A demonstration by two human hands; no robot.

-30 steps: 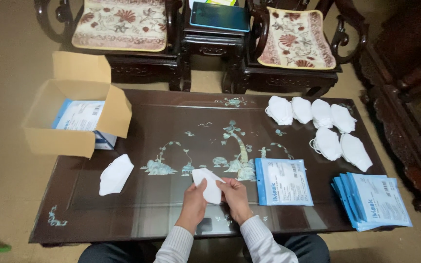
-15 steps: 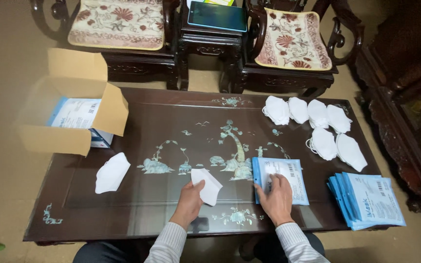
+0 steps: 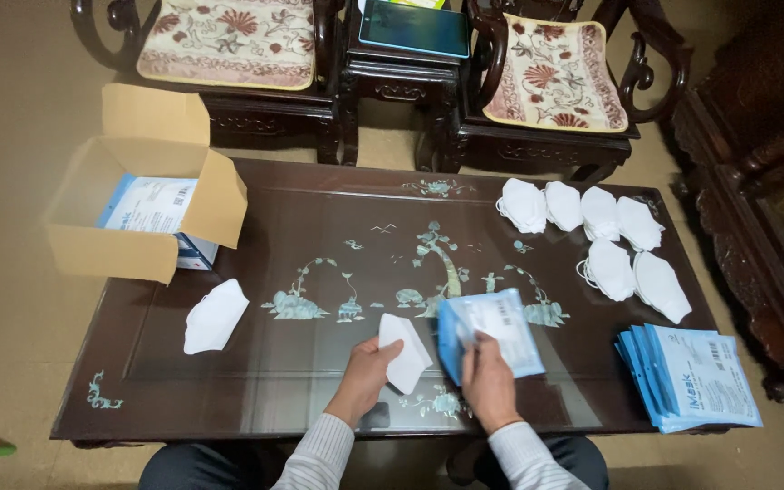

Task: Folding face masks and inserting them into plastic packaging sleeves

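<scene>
Left hand (image 3: 367,374) grip holds a folded white face mask (image 3: 405,352) just above the near edge of the dark glass-topped inlaid bench (image 3: 319,227). Right hand (image 3: 488,381) grip pinches a blue-and-white flat plastic pouch (image 3: 490,332), tilted up, just beside the mask. Around: one loose white mask (image 3: 215,315) at left, open cardboard box (image 3: 151,213) on the far-left corner, cluster of six white masks (image 3: 592,231) far right, stack of blue pouches (image 3: 690,377) near right. Nothing sits between the hands.

Dim, sharp; soft glare on tabletop (image 3: 319,363)
</scene>
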